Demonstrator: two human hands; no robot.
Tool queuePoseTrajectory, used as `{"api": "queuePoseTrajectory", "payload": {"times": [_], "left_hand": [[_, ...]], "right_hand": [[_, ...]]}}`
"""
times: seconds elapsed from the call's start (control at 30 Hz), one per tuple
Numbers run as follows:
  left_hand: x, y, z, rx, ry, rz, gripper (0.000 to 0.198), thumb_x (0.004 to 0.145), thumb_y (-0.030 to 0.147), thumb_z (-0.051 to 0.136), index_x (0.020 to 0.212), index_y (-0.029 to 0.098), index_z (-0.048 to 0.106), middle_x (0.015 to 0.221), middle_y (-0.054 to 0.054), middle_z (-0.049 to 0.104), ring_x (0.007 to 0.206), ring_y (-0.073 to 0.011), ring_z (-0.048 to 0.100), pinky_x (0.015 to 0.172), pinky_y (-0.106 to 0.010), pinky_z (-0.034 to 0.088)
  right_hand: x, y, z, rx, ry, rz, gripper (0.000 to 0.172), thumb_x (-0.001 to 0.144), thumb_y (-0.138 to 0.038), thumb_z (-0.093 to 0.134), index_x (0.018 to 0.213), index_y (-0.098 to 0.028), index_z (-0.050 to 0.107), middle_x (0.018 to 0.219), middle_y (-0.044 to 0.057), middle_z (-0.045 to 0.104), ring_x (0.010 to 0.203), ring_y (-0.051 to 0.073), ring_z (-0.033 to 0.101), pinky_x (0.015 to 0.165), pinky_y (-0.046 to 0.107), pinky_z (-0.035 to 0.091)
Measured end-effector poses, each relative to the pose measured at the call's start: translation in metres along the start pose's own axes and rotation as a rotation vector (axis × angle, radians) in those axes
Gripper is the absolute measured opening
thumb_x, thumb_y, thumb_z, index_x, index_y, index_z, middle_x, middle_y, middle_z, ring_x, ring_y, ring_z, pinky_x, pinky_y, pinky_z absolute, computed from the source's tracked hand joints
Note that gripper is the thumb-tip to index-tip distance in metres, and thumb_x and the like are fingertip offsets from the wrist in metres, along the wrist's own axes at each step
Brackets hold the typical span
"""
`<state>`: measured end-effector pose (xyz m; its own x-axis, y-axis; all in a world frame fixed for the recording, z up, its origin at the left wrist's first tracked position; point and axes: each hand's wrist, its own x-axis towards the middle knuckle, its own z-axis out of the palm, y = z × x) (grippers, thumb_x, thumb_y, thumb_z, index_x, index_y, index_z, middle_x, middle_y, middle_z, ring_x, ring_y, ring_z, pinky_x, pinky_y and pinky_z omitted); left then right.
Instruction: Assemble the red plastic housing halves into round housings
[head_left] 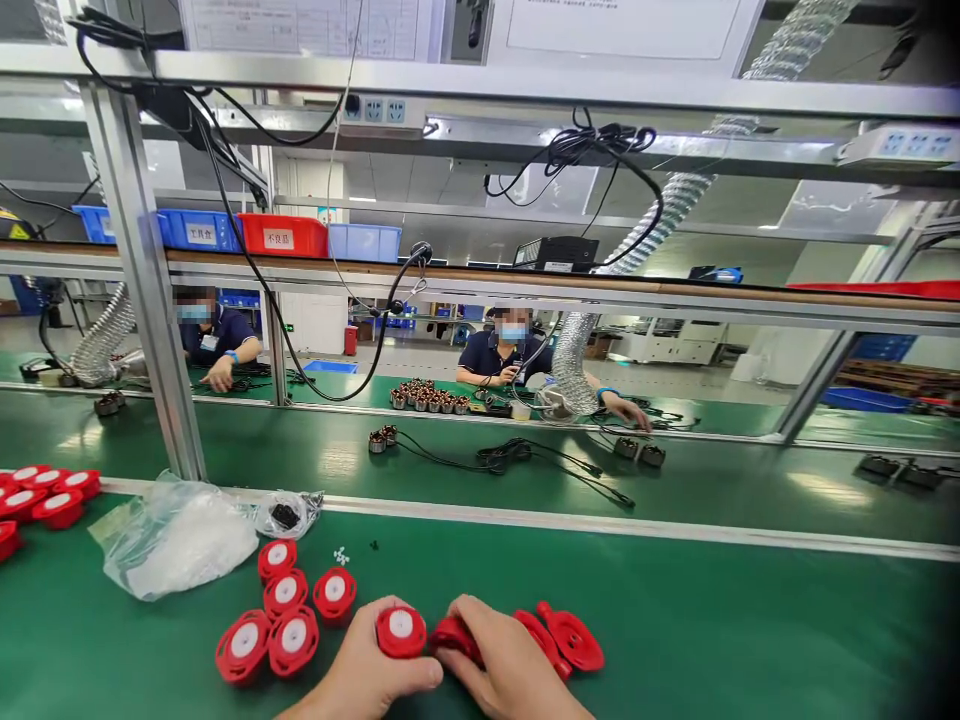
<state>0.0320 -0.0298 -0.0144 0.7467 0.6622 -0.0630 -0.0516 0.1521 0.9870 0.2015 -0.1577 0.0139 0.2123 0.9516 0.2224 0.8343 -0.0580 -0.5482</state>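
Note:
My left hand is closed round a red plastic part with a white gear-like disc on top. Close beside it, my right hand grips another red plastic part, mostly hidden by the fingers. Just right of that hand lie flat red plastic pieces with no white disc showing. Several red parts with white discs stand in a cluster to the left of my left hand. A few tiny white pieces and a small dark piece lie behind them on the green bench.
A clear plastic bag of white pieces and a small bag with black pieces lie at the back left. More red parts stand far left. A metal post rises behind. Across the belt, two co-workers sit.

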Motion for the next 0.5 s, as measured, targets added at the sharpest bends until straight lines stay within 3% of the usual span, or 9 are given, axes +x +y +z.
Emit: {"api": "queuePoseTrajectory", "payload": {"times": [0.1, 0.17, 0.23, 0.37, 0.5], "left_hand": [[-0.005, 0.007, 0.006, -0.082, -0.076, -0.060, 0.046, 0.049, 0.023, 0.093, 0.075, 0.018, 0.055, 0.065, 0.003, 0.063, 0.062, -0.0145, 0.056, 0.059, -0.024, 0.044], [-0.008, 0.013, 0.011, -0.147, -0.140, -0.121, 0.045, 0.052, 0.028, 0.094, 0.074, 0.017, 0.056, 0.064, 0.002, 0.062, 0.062, -0.0151, 0.057, 0.059, -0.025, 0.045], [-0.010, 0.015, 0.013, -0.189, -0.166, -0.145, 0.047, 0.053, 0.036, 0.096, 0.073, 0.017, 0.057, 0.061, 0.003, 0.057, 0.058, -0.0132, 0.054, 0.056, -0.025, 0.044], [-0.008, 0.007, 0.011, -0.169, -0.180, -0.113, 0.064, 0.049, 0.057, 0.097, 0.082, 0.013, 0.064, 0.063, 0.002, 0.057, 0.054, -0.0112, 0.051, 0.052, -0.024, 0.042], [-0.004, 0.002, 0.006, -0.169, -0.266, -0.154, 0.094, 0.047, 0.073, 0.091, 0.111, 0.013, 0.060, 0.077, -0.008, 0.069, 0.060, -0.0200, 0.064, 0.054, -0.028, 0.045]], "right_hand": [[0.008, -0.001, -0.004, 0.467, 0.058, 0.171, 0.029, 0.096, -0.050, 0.061, 0.100, -0.021, 0.061, 0.083, 0.002, 0.068, 0.062, 0.016, 0.060, 0.057, 0.026, 0.046], [0.013, 0.001, -0.007, 0.780, 0.106, 0.306, 0.048, 0.090, -0.065, 0.064, 0.100, -0.019, 0.062, 0.084, 0.004, 0.068, 0.052, 0.012, 0.056, 0.047, 0.023, 0.042], [0.017, 0.002, -0.009, 1.044, 0.142, 0.391, 0.057, 0.082, -0.070, 0.072, 0.098, -0.016, 0.064, 0.089, 0.008, 0.070, 0.052, 0.011, 0.056, 0.045, 0.020, 0.041], [0.017, 0.001, -0.009, 1.369, 0.113, 0.428, 0.050, 0.080, -0.061, 0.079, 0.091, -0.013, 0.066, 0.087, 0.010, 0.072, 0.051, 0.008, 0.053, 0.046, 0.017, 0.038], [0.017, 0.000, -0.006, 1.490, 0.091, 0.446, 0.047, 0.077, -0.053, 0.084, 0.094, -0.012, 0.070, 0.093, 0.012, 0.073, 0.051, 0.007, 0.051, 0.046, 0.018, 0.036]]}}
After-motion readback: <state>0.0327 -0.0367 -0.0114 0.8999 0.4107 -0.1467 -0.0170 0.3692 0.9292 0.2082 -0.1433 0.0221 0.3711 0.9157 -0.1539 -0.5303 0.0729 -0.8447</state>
